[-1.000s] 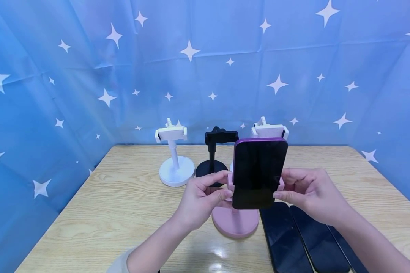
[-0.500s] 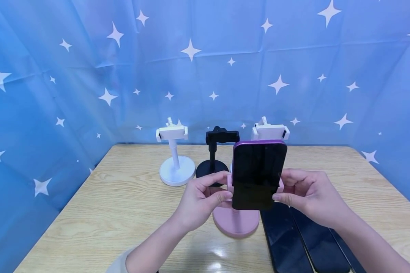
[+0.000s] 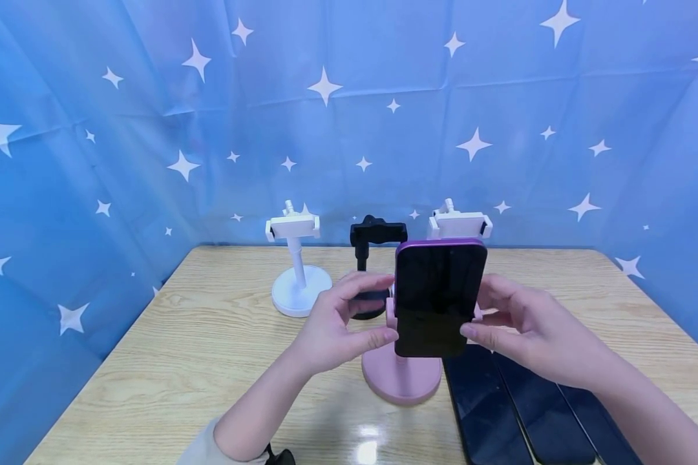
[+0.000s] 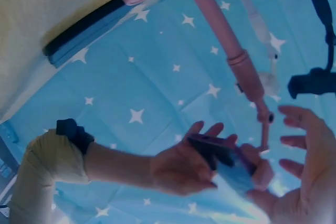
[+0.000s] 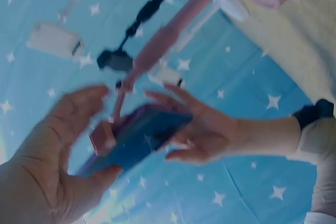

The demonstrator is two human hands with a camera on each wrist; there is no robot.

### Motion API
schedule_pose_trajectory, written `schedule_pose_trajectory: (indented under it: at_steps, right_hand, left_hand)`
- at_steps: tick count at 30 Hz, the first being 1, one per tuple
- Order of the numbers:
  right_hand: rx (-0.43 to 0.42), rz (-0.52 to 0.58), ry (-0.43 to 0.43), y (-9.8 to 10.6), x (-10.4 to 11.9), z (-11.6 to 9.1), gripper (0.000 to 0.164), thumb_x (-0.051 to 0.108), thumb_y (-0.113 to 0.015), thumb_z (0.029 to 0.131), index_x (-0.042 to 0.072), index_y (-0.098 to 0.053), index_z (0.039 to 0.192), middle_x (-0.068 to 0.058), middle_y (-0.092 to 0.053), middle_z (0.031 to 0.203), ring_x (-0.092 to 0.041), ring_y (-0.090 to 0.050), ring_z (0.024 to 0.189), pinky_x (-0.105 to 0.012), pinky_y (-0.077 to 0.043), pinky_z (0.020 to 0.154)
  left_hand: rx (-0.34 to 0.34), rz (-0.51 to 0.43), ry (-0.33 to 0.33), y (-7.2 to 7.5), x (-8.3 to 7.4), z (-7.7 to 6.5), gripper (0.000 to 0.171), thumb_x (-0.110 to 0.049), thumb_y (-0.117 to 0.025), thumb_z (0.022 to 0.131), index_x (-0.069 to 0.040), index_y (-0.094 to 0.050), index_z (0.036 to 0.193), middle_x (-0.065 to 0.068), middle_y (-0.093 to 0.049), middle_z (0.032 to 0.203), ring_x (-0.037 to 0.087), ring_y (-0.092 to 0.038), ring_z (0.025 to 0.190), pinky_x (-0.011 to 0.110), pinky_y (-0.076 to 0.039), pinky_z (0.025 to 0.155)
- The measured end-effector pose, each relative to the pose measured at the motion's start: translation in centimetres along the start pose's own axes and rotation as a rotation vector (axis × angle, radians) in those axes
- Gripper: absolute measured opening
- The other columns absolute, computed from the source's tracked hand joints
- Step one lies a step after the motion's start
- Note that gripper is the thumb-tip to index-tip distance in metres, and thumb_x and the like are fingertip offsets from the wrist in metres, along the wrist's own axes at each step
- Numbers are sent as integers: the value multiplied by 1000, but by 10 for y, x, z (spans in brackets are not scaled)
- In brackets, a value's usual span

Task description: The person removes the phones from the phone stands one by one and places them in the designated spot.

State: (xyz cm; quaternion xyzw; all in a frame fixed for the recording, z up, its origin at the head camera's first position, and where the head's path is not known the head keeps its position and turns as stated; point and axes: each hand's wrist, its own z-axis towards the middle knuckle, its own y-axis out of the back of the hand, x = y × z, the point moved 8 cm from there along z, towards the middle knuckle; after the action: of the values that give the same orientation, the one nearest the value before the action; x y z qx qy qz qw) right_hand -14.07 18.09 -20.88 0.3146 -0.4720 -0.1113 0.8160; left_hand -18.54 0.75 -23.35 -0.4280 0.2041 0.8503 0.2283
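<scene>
Left hand [image 3: 340,323] spread fairly wide, fingers loosely extended, thumb tip touching the lower left edge of the purple phone [image 3: 439,297]; nothing gripped. Right hand [image 3: 526,326] likewise relaxed, fingers straight, thumb tip against the phone's lower right edge. Phone upright, dark screen forward, seated in the clamp of the pink phone stand [image 3: 401,378] near the front of the tabletop [image 3: 209,349]. No readable writing or brand. Dark phones [image 3: 500,407] flat just right of the pink base; white stand [image 3: 299,271] and black stand [image 3: 372,248] behind, with bare wood to the left.
</scene>
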Motion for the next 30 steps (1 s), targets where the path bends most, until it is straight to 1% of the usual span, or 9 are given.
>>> schedule_pose_trajectory:
  at_steps: [4, 6, 7, 10, 13, 18, 21, 25, 30]
  right_hand:
    - [-103, -87, -18, 9, -1, 7, 84, 11, -70, 80, 26, -19, 145, -2, -38, 139, -25, -50, 116, -43, -53, 76]
    - [-182, -149, 89, 12, -7, 11, 102, 18, -80, 71, 22, -12, 147, -4, -25, 147, -28, -40, 125, -40, -53, 78]
    - [-227, -196, 135, 12, -6, 13, 108, 24, -83, 65, 21, -12, 147, -4, -20, 149, -29, -33, 130, -44, -49, 84]
    - [-386, -384, 259, 6, 13, 19, 119, 38, -90, 48, 15, -25, 145, -4, -14, 151, -25, -20, 136, -48, -41, 95]
    - [-516, -510, 355, -10, 55, 23, 108, 45, -87, 49, 16, -37, 140, -8, -17, 150, -29, -16, 137, -60, -26, 99]
    - [-639, -670, 453, -30, 103, 27, 72, 40, -71, 75, 5, -45, 132, -25, -33, 139, -41, -27, 130, -57, -18, 104]
    - [-668, -748, 427, -33, 110, 32, 63, 37, -68, 77, -4, -49, 121, -33, -42, 124, -46, -33, 123, -57, -18, 104]
    - [-709, -851, 387, -33, 108, 36, 66, 34, -80, 65, -8, -50, 106, -34, -48, 109, -46, -42, 111, -57, -24, 99]
    - [-757, -906, 312, -31, 101, 39, 58, 25, -80, 60, -7, -48, 96, -29, -49, 95, -46, -41, 93, -52, -38, 68]
  left_hand:
    - [86, 15, -14, -2, 1, 9, 68, -4, -73, 73, 0, -41, 133, 12, -41, 135, 22, -37, 127, 43, -37, 101]
    - [136, -11, -23, -5, 2, 14, 73, -18, -73, 75, -2, -36, 136, 12, -40, 138, 21, -36, 129, 43, -36, 101]
    - [160, -29, -28, -7, 3, 17, 75, -25, -73, 76, -2, -34, 137, 13, -39, 138, 21, -36, 129, 42, -37, 101]
    - [242, -69, -65, -13, 4, 25, 81, -39, -69, 77, -1, -31, 138, 17, -39, 137, 22, -38, 127, 40, -38, 100]
    - [328, -108, -113, -19, 5, 32, 81, -39, -67, 79, 4, -28, 136, 23, -37, 134, 24, -40, 124, 40, -38, 100]
    - [400, -20, -150, -26, 8, 38, 60, -13, -66, 81, 5, -37, 129, 21, -44, 124, 17, -48, 106, 34, -46, 89]
    - [408, 33, -121, -28, 8, 40, 53, 3, -64, 76, 5, -43, 124, 18, -49, 117, 12, -49, 96, 29, -49, 81]
    - [435, 62, -155, -28, 4, 43, 43, 6, -66, 71, 8, -50, 111, 20, -54, 105, 13, -52, 89, 29, -50, 79]
    - [472, 77, -172, -27, 7, 45, 32, 5, -64, 67, 6, -54, 97, 18, -54, 94, 14, -50, 85, 28, -48, 78]
